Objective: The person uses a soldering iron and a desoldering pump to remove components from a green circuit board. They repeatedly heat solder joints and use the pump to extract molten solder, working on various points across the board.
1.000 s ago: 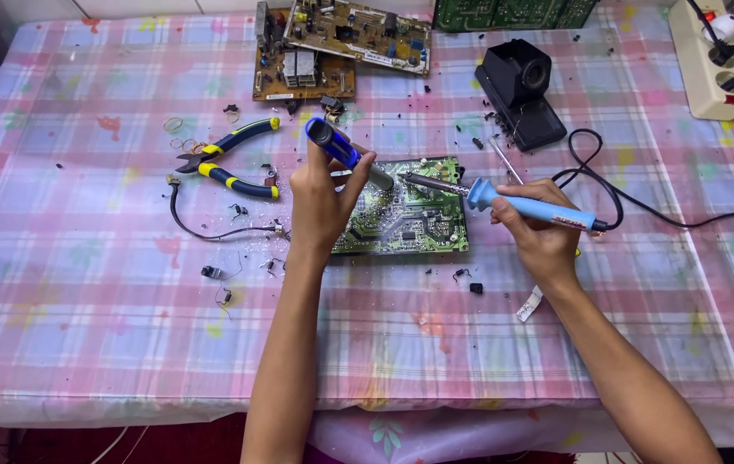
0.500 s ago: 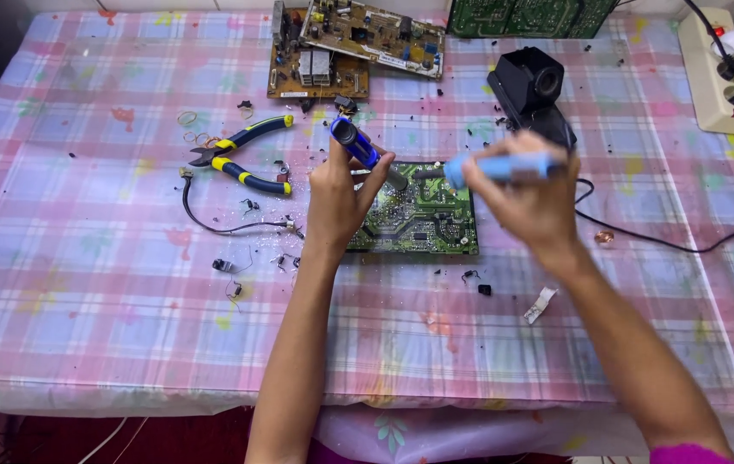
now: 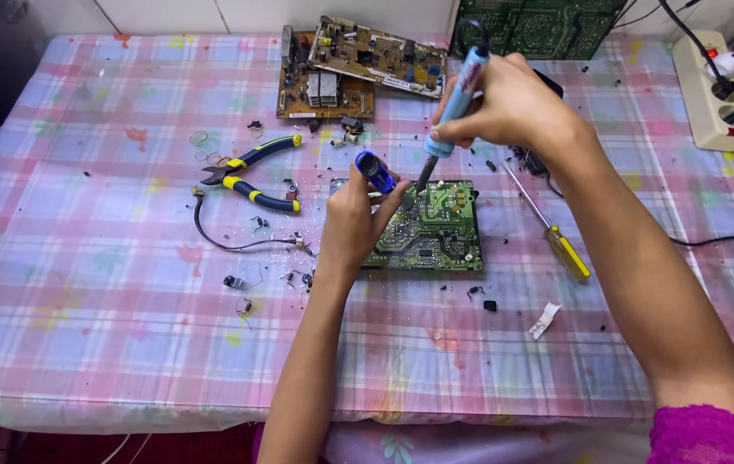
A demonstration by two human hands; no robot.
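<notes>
A green circuit board [image 3: 436, 232] lies flat on the pink plaid tablecloth [image 3: 83, 283]. My left hand [image 3: 357, 223] rests on the board's left edge and grips a blue desoldering pump [image 3: 376, 172], its nose pointed at the board. My right hand [image 3: 513, 107] holds a light-blue soldering iron [image 3: 453, 103] almost upright above the board. The iron's dark tip [image 3: 425, 176] comes down at the board's upper left corner, next to the pump's nose.
Yellow-and-blue pliers [image 3: 251, 176] and a loose black wire [image 3: 229, 241] lie left of the board. Two brown circuit boards [image 3: 358, 64] and a large green one [image 3: 539, 17] sit at the back. A yellow-handled screwdriver [image 3: 556, 236] lies right; a white power strip [image 3: 711, 90] far right.
My right hand swung the soldering iron from lying level at the board's right to nearly upright over its upper left corner. The view moved closer. My left hand stayed on the board with the pump.
</notes>
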